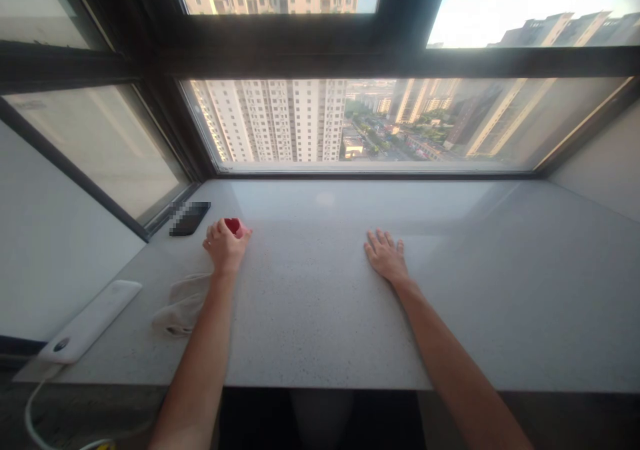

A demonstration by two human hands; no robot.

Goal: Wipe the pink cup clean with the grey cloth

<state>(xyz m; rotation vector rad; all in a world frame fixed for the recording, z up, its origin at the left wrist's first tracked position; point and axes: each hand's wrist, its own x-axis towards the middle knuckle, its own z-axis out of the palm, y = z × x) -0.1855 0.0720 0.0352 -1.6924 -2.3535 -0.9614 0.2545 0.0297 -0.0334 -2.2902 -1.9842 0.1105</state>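
Observation:
My left hand [225, 245] is closed around a small pink thing with a dark red, hollow-looking top [233, 225], held at the sill's left part. My fingers cover most of it, so its kind is not clear. My right hand [387, 257] lies palm down on the pale speckled windowsill [310, 290], fingers spread, holding nothing. A dark phone-like slab [193, 220], partly blurred out, rests just beyond my left hand. Beside my left forearm is a crumpled beige cloth [177, 313], partly hidden by the arm.
A white power strip [93, 320] lies along the sill's left edge, its white cable [31, 410] hanging over the front. Dark window frames [300, 47] bound the sill at the back, with tall buildings outside. A pale wall [600, 143] closes the right side.

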